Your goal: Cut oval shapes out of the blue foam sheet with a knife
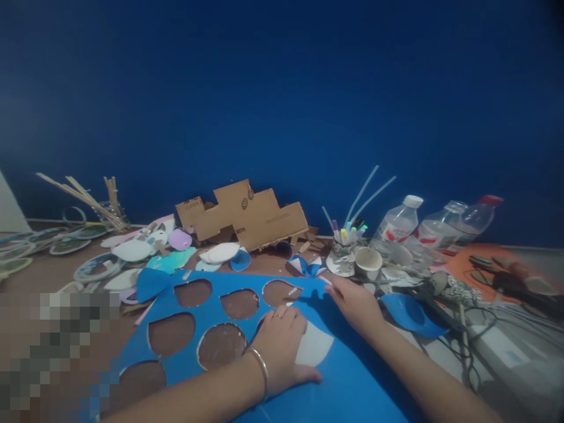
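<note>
A blue sheet (352,382) with several leaf-shaped and rounded holes cut through it lies before me. My left hand (279,346), with a ring and a bangle, lies on the sheet, fingers together and thumb spread. It covers part of a white leaf-shaped piece (316,343) and presses on it. My right hand (355,302) is at the sheet's far right edge, fingers closed together. A small pale bit shows at its fingertips, but I cannot tell what it is. A blue-and-white curled paper scrap (304,265) lies just beyond that hand.
Stepped cardboard (259,217) leans near the blue wall (282,106). Cut paper shapes (134,250) and wooden sticks (79,191) lie left. To the right are a pen cup (346,241), plastic bottles (399,223), a paper cup (368,259), cables (473,346) and an orange sheet (467,264).
</note>
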Demonstrator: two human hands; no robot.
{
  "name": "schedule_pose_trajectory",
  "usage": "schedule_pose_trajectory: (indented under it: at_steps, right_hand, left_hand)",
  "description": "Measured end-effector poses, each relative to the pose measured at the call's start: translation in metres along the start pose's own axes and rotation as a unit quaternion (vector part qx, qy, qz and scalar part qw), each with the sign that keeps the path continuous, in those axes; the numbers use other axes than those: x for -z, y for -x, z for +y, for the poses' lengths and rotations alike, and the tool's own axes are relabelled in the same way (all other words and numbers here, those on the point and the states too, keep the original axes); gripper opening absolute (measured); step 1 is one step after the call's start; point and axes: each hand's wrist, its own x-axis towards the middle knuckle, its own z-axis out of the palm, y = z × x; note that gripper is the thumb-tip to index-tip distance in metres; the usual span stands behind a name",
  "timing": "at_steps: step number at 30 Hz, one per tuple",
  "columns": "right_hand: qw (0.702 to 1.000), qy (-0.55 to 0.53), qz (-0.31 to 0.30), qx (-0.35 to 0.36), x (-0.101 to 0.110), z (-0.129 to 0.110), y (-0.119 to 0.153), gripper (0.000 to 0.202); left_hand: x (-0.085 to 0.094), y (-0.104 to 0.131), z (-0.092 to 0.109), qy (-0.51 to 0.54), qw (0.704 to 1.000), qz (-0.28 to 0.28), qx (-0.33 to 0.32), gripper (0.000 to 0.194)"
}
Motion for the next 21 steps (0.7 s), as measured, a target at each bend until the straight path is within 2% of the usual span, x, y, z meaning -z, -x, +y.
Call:
schedule_pose_trajectory:
  at_steps: [2,5,10,15,21]
  right_hand:
    - [0.997,0.043,-0.007,0.058,-0.006,-0.001,0.000,0.029]
    - [0.993,0.079,-0.008,0.091,-0.012,0.001,-0.002,0.036]
    - [0.988,0.126,-0.015,0.093,-0.014,0.007,-0.003,0.037]
    - [0.986,0.142,0.022,0.089,-0.014,0.012,-0.004,0.034]
    - [0.985,0.136,0.060,0.089,0.003,0.003,-0.008,0.030]
  left_hand:
    - [-0.003,0.000,-0.001,-0.003,1.000,0.010,-0.012,0.063]
    - [-0.008,0.000,-0.004,0.007,0.999,0.023,-0.023,0.064]
    - [-0.011,0.001,-0.002,0.015,0.999,0.032,-0.030,0.062]
    - [-0.012,0.001,0.001,0.013,0.999,0.025,-0.033,0.059]
    - [-0.011,0.000,0.000,0.025,0.999,0.011,-0.033,0.057]
